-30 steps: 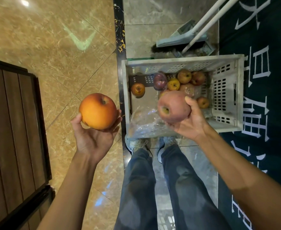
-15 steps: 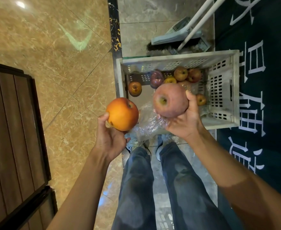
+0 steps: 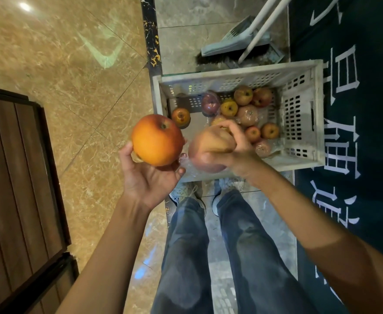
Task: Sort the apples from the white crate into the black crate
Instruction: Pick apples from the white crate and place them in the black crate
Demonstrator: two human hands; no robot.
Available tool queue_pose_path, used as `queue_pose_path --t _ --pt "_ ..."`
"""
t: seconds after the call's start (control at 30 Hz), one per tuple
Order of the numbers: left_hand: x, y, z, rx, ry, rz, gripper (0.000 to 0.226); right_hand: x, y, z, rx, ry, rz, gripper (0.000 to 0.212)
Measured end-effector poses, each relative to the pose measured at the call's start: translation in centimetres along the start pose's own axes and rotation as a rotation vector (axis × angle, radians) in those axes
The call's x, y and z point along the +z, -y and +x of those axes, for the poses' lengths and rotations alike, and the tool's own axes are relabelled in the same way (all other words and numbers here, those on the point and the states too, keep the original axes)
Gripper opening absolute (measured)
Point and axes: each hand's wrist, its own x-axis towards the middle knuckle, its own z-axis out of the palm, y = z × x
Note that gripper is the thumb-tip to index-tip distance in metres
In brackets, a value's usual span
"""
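Fingers [image 3: 124, 154] of your left hand [image 3: 149, 184] are curled under and around the orange apple [image 3: 157, 140], holding it palm-up with the stem end facing you. Fingers [image 3: 230, 130] of your right hand [image 3: 238, 150] are wrapped over the top of the red apple [image 3: 206, 155], gripping it from above; this apple is blurred.

Changes over the last second:
- Your left hand has carried the orange apple inward from over the marble floor [image 3: 84, 98]. It now sits just beside the red apple, above the near left corner of the white crate [image 3: 299, 123].
- Your right hand has rolled over. It held the red apple from underneath; now the back of the hand faces up and the apple hangs below the fingers.

Meaning for the task: both held apples are out of the white crate, but neither is delivered. The black crate is not in view, so you cannot confirm a drop point from this position. About ten loose apples [image 3: 242, 95] remain in the white crate, some among clear plastic wrap [image 3: 186, 165], so sorting is likely at an early stage. The overhand grip suits lowering or releasing the red apple; confirm the target first.
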Motion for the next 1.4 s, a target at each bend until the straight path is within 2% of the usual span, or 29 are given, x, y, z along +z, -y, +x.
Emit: queue_pose_path --t 0.23,0.3,0.37,0.47,0.57,0.63,0.7,0.73,0.8,0.83,0.9,1.03,1.13,1.23,1.33,1.4 --pt "0.4 0.5 -0.2 -0.004 0.041 -0.089 0.102 2.0 -0.2 -0.7 -0.367 -0.287 -0.657 0.072" --pt "0.8 0.8 -0.3 -0.003 0.082 -0.112 0.095 2.1 0.0 -0.7 -0.378 -0.319 -0.725 0.068" --pt "1.2 1.1 -0.4 -0.001 0.090 -0.143 0.098 2.1 0.1 -0.6 -0.347 -0.335 -0.732 0.062" --pt "1.8 1.1 -0.4 0.003 0.070 -0.141 0.102 1.9 0.0 -0.4 -0.316 -0.225 -0.847 0.058" --pt "2.3 0.6 -0.2 0.012 0.058 -0.162 0.099 2.1 -0.5 -0.6 -0.254 0.007 -0.897 0.081" --pt "2.6 0.3 -0.2 0.008 0.056 -0.124 0.107 1.9 -0.2 -0.9 -0.200 0.079 -0.936 0.084" --pt "2.7 0.2 -0.5 -0.016 0.067 -0.054 0.109 1.5 -0.1 -0.8 -0.160 0.114 -1.000 0.074" --pt "2.7 0.2 -0.8 -0.033 0.081 -0.029 0.108 1.5 -0.1 -0.5 -0.160 0.112 -1.044 0.059" --pt "2.5 0.3 -1.4 -0.053 0.118 -0.028 0.103 1.7 -0.1 0.8 -0.187 0.025 -1.120 0.013" --pt "2.2 0.2 -1.7 -0.053 0.131 -0.042 0.103 1.9 -0.2 1.4 -0.183 -0.035 -1.121 0.008" --pt "1.6 -0.1 -2.0 -0.048 0.160 -0.055 0.106 2.2 -0.5 2.6 -0.138 -0.061 -0.932 0.021" --pt "0.0 -0.7 -2.5 -0.030 0.191 -0.096 0.097 -0.4 -1.9 3.2 0.140 -0.037 0.036 0.025" --pt "-1.7 -1.4 -2.7 0.037 0.075 -0.092 0.103 -2.5 -1.9 2.6 0.231 -0.007 0.503 0.020" --pt "-2.8 -2.4 -3.0 0.111 -0.001 -0.102 0.102 -3.8 -1.7 2.5 0.276 0.011 0.791 0.034" --pt "-3.6 -3.4 -3.2 0.139 -0.030 -0.111 0.092 -3.7 -1.5 2.1 0.295 0.049 1.009 0.032" --pt "-3.8 -3.7 -3.2 0.134 -0.001 -0.112 0.088 -3.4 -1.8 1.7 0.349 -0.012 1.098 0.033"
